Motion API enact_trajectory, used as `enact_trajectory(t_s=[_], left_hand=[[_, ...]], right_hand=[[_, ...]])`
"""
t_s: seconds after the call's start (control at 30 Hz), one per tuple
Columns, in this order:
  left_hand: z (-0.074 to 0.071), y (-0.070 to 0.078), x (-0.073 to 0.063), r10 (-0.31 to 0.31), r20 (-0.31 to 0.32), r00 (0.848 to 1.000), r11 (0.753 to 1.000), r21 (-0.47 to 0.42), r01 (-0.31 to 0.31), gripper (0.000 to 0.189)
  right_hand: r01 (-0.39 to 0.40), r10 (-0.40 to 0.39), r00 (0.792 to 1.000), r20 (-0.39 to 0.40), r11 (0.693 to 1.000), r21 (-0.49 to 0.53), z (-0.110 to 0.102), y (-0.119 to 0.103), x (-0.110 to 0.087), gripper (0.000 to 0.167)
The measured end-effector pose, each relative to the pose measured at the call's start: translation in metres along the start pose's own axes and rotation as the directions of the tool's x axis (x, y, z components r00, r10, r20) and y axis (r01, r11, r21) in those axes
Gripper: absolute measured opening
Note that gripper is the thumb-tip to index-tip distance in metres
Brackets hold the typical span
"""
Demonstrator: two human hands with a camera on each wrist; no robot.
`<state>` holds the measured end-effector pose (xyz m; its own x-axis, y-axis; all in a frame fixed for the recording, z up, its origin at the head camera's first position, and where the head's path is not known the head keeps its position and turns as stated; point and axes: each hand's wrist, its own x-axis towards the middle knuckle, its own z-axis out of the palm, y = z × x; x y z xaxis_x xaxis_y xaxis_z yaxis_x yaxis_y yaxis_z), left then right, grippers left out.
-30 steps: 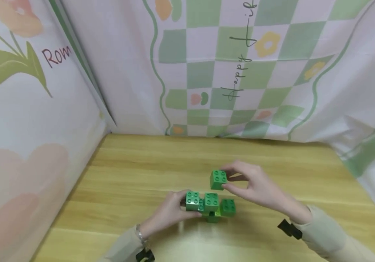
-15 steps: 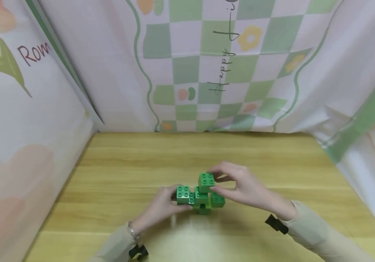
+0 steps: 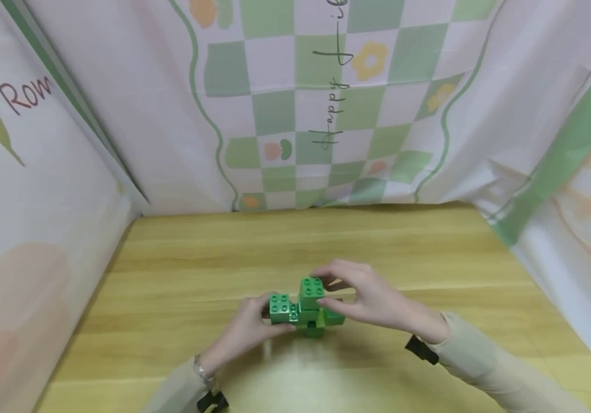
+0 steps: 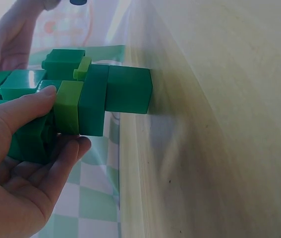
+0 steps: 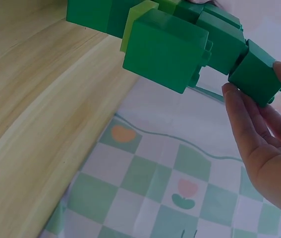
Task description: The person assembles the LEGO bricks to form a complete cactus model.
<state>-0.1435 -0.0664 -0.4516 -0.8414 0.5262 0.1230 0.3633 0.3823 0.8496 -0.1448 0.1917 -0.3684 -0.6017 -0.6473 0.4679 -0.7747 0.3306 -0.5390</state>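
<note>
A toy building brick assembly point(image 3: 308, 315) in green with lime-coloured layers stands in the middle of the table. My left hand point(image 3: 251, 321) grips its left side; in the left wrist view the thumb lies over a lime layer point(image 4: 68, 106) and the fingers are underneath. My right hand point(image 3: 372, 292) pinches a square green brick point(image 3: 312, 291) between thumb and fingers, on top of the assembly's middle column. In the right wrist view this brick point(image 5: 257, 74) meets the one beneath it at a slight tilt. Whether the studs are fully seated cannot be seen.
The wooden table point(image 3: 197, 246) runs back to a hanging cloth point(image 3: 316, 115) with green checks. Another printed cloth point(image 3: 32, 189) rises along the left edge, and pale cloth point(image 3: 532, 172) hangs on the right. Black straps sit at both wrists.
My right hand has lowered the square brick leftward from above the assembly onto its middle column. The left hand keeps its grip. The head view has shifted, moving the scene left.
</note>
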Motion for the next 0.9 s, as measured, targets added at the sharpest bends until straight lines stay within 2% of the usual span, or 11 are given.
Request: enact_trajectory(t_s=[0.17,0.57,0.73,0.9], left_hand=[[0.0006,0.0,-0.0002,0.018,-0.022,1.0,1.0,-0.005,-0.018,0.042],[0.0006,-0.0007,0.0021,0.014,0.006,1.0,1.0,0.0,-0.014,0.042],[0.0028,-0.0018,0.0059,0.029,0.032,0.999,1.0,0.005,-0.029,0.042],[0.0027,-0.0024,0.0056,0.033,0.028,0.999,0.999,-0.013,-0.033,0.042]], right_hand=[[-0.004,0.004,1.0,0.023,1.0,-0.012,0.0005,0.0002,-0.0008,0.041],[0.019,-0.014,0.998,0.053,0.996,-0.091,-0.0013,-0.0033,0.0015,0.04],[0.054,-0.052,0.998,0.027,0.994,-0.097,-0.0026,-0.0036,0.0001,0.039],[0.083,-0.083,0.997,0.008,0.991,-0.108,-0.0023,-0.0036,0.0023,0.039]])
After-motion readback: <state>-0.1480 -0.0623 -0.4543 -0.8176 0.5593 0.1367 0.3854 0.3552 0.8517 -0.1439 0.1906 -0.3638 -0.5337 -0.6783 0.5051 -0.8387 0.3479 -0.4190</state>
